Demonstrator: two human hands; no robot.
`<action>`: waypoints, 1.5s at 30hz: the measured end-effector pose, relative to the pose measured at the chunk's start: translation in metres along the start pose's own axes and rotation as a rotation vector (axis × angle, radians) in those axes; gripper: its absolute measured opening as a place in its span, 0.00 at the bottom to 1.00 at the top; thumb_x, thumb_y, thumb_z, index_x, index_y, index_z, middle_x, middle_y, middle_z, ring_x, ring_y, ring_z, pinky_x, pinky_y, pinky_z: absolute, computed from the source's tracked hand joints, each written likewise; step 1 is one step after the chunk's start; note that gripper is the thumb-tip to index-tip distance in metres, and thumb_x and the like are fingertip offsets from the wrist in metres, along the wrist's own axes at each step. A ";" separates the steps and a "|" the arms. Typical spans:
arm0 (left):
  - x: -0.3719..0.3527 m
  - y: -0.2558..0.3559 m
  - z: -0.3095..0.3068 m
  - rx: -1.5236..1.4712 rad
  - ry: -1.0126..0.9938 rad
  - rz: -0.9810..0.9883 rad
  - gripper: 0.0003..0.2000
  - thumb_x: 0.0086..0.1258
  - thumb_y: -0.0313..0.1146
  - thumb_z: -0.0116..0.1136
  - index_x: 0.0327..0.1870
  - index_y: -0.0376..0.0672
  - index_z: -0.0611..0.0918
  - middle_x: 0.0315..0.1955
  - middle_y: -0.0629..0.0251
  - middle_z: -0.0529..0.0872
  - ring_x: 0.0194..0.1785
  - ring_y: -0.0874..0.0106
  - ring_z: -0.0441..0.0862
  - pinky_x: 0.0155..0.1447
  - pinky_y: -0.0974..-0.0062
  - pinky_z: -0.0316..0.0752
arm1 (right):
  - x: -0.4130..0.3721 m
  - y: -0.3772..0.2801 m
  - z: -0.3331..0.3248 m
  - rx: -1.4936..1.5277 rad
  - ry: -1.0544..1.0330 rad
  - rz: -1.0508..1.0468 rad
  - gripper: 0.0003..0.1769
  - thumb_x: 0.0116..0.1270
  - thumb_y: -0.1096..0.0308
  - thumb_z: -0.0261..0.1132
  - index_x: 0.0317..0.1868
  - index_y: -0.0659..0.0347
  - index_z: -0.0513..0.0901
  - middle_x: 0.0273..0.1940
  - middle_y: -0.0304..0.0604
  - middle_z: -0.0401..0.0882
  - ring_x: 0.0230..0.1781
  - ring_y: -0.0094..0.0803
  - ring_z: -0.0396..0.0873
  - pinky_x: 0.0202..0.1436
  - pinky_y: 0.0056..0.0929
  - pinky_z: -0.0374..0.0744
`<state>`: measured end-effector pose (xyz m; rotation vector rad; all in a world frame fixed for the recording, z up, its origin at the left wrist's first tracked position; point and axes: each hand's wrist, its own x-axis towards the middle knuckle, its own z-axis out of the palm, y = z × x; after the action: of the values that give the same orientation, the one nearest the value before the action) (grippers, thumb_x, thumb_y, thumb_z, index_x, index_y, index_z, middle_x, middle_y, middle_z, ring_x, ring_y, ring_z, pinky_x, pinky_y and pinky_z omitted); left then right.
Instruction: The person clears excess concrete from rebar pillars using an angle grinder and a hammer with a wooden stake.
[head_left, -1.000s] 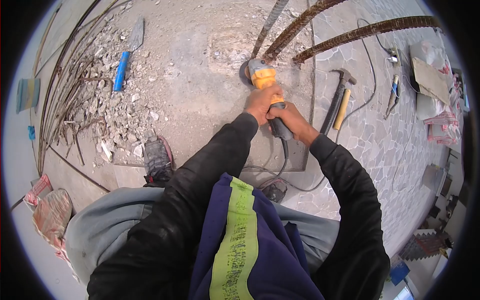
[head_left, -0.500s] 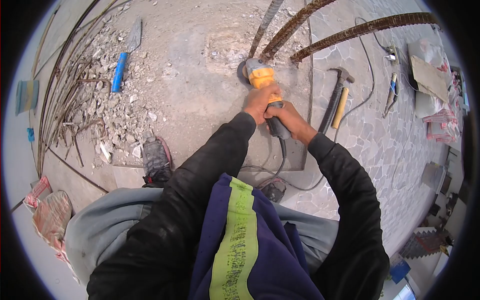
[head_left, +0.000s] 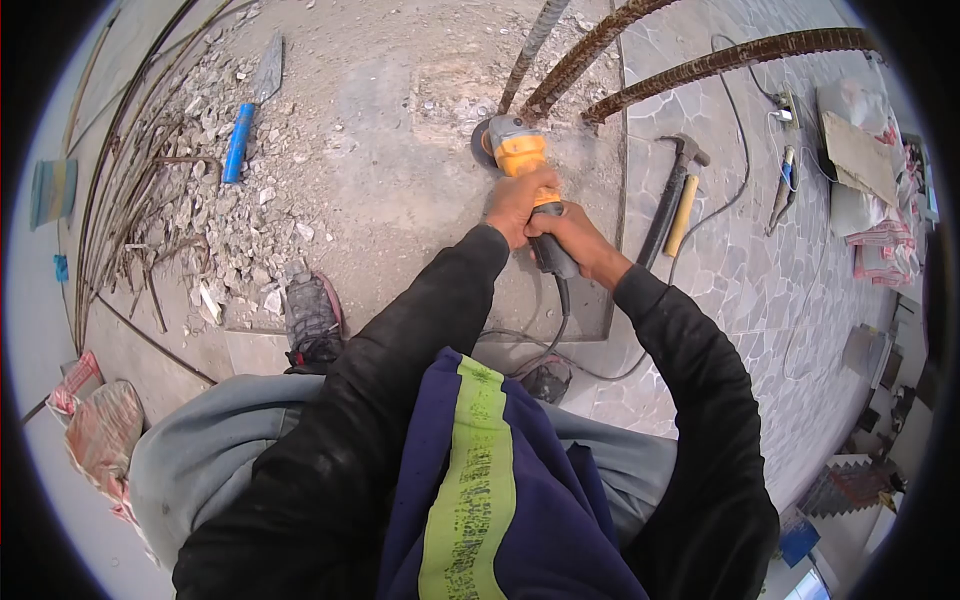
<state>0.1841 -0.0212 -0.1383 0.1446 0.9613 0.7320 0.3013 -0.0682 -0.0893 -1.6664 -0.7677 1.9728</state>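
A yellow and black angle grinder [head_left: 522, 155] is gripped in both hands, its disc at the base of the rusty rebar [head_left: 585, 62]. My left hand [head_left: 517, 205] wraps round the yellow body behind the grinder's head. Lower down, my right hand [head_left: 580, 240] closes on the black rear handle. From the handle a power cord [head_left: 563, 315] runs down and loops to the right. Whether the disc touches the bar or the concrete [head_left: 385, 190] I cannot make out, since the grinder's head covers the spot.
Left lie concrete rubble [head_left: 245, 220], a blue-handled trowel [head_left: 238, 140] and long thin rods [head_left: 100, 200]. A hammer [head_left: 672, 185] and a yellow wooden handle [head_left: 682, 215] rest on patterned tiles [head_left: 760, 260] at right. My shoe [head_left: 314, 315] is beside the rubble.
The grinder's head has shifted very slightly to the left, and both hands have moved with it. Everything around stays where it was.
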 end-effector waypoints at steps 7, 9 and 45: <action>0.000 0.002 -0.003 -0.003 0.004 0.026 0.13 0.58 0.32 0.68 0.39 0.35 0.80 0.27 0.62 0.82 0.24 0.68 0.82 0.27 0.68 0.77 | 0.002 -0.001 0.002 -0.003 -0.019 0.021 0.14 0.59 0.67 0.68 0.43 0.65 0.82 0.32 0.42 0.84 0.24 0.31 0.83 0.28 0.31 0.82; 0.000 0.002 -0.004 0.000 0.005 0.022 0.13 0.58 0.32 0.67 0.39 0.35 0.80 0.27 0.62 0.82 0.23 0.68 0.82 0.25 0.69 0.76 | 0.004 -0.001 0.001 0.007 -0.033 0.014 0.13 0.59 0.67 0.68 0.43 0.65 0.82 0.32 0.42 0.84 0.24 0.31 0.83 0.28 0.31 0.82; -0.014 0.024 -0.040 0.137 0.020 0.059 0.13 0.60 0.32 0.66 0.42 0.34 0.80 0.31 0.59 0.85 0.29 0.68 0.85 0.34 0.71 0.81 | 0.020 0.013 0.041 0.079 -0.054 -0.074 0.23 0.55 0.67 0.72 0.49 0.69 0.80 0.38 0.42 0.83 0.35 0.28 0.82 0.39 0.27 0.80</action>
<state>0.1357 -0.0198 -0.1419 0.2872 1.0299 0.7227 0.2572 -0.0707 -0.1079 -1.5243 -0.7502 1.9773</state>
